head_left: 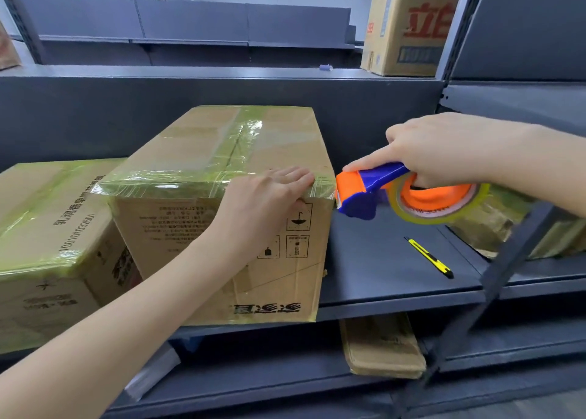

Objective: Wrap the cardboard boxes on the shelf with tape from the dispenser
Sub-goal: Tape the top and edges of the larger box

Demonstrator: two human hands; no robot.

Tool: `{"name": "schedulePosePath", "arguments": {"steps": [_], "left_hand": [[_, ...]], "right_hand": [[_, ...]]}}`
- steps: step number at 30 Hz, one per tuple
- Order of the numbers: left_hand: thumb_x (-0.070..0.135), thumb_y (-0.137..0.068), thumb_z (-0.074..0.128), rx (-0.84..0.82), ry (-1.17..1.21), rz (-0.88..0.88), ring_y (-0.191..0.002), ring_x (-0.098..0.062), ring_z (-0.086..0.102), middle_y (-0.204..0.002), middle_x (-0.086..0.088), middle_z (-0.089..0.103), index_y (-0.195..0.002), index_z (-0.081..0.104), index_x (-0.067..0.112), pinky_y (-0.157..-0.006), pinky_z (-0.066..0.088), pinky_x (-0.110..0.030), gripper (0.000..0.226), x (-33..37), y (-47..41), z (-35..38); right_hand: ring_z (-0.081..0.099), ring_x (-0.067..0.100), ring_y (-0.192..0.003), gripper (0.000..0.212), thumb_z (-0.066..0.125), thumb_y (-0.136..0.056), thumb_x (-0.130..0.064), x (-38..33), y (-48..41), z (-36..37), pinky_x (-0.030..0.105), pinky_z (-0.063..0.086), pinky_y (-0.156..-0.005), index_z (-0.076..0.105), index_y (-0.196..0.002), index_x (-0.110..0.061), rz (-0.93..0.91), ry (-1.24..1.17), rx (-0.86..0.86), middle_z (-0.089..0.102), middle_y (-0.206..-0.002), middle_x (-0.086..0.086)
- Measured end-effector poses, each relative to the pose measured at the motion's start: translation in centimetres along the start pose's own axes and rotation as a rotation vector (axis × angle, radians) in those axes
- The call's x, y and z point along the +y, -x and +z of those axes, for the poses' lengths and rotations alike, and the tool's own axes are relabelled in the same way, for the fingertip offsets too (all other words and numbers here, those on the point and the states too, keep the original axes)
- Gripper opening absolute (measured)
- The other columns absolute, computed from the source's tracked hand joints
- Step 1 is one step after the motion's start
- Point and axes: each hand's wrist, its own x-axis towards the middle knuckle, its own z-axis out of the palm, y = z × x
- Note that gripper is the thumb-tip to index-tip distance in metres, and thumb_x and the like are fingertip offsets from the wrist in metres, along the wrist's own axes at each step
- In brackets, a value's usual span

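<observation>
Right grip (434, 155) around tape dispenser (409, 193), beside taped box (222, 171).

**Colours on the shelf**

I see a brown box (228, 196) with black print, banded in glossy yellow-green tape (203, 177). The second box (47, 228) has the same brown, the same greenish sheen. My dispenser (374, 190) is orange and blue, its roll (444, 209) yellowish. The knife (429, 257) is yellow and black, the shelf (396, 260) dark grey-blue.
</observation>
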Motion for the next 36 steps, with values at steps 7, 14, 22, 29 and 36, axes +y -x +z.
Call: {"name": "schedulePosePath", "arguments": {"steps": [7, 14, 22, 29, 36], "left_hand": [[0.006, -0.072, 0.069, 0.000, -0.007, 0.017, -0.089, -0.027, 0.070, -0.098, -0.008, 0.073, -0.096, 0.072, 0.003, -0.055, 0.058, -0.041, 0.024, -0.1, 0.0, 0.2], [0.003, -0.056, 0.087, -0.001, -0.026, 0.007, -0.091, -0.024, 0.069, -0.096, -0.009, 0.073, -0.093, 0.075, 0.004, -0.068, 0.057, -0.038, 0.039, 0.2, 0.2, -0.4], [0.010, -0.060, 0.087, -0.090, -0.019, -0.037, -0.092, -0.024, 0.069, -0.100, -0.007, 0.072, -0.098, 0.074, 0.007, -0.064, 0.060, -0.039, 0.040, 0.0, 0.0, -0.4], [0.027, -0.070, 0.076, -0.186, 0.008, -0.089, -0.091, -0.020, 0.070, -0.109, 0.003, 0.070, -0.110, 0.069, 0.016, -0.059, 0.056, -0.030, 0.042, 0.3, -0.5, -1.8], [0.059, -0.090, 0.040, -0.244, 0.084, -0.232, -0.133, -0.010, 0.039, -0.146, 0.008, 0.040, -0.143, 0.038, 0.022, -0.103, 0.037, -0.028, 0.064, 0.5, 0.2, -3.5]], "right_hand": [[0.046, 0.020, -0.085, 0.071, 0.034, -0.096, -0.015, -0.1, 0.8, -0.9, 0.030, 0.040, -0.065, -0.002, -0.140, -0.057, -0.022, 0.105, 0.035, 0.039, -0.094, 0.001], [0.055, 0.028, -0.095, 0.053, 0.038, -0.097, -0.020, -6.1, -2.0, 3.4, 0.034, 0.036, -0.067, 0.028, -0.140, -0.050, -0.150, 0.140, -0.066, 0.035, -0.088, 0.003], [0.044, 0.024, -0.083, 0.062, 0.032, -0.095, -0.014, -3.7, -2.0, 2.0, 0.032, 0.032, -0.065, 0.015, -0.144, -0.048, -0.067, 0.122, 0.084, 0.034, -0.089, 0.003], [0.035, 0.022, -0.080, 0.068, 0.040, -0.092, -0.041, -1.6, 0.2, 1.8, 0.031, 0.030, -0.069, 0.001, -0.147, -0.041, 0.226, 0.042, 0.134, 0.032, -0.091, 0.007], [0.030, 0.026, -0.085, 0.069, 0.024, -0.092, -0.053, -1.5, -0.9, -1.3, 0.039, 0.031, -0.079, -0.002, -0.150, -0.027, 0.447, -0.150, 0.446, 0.034, -0.096, 0.014]]}}
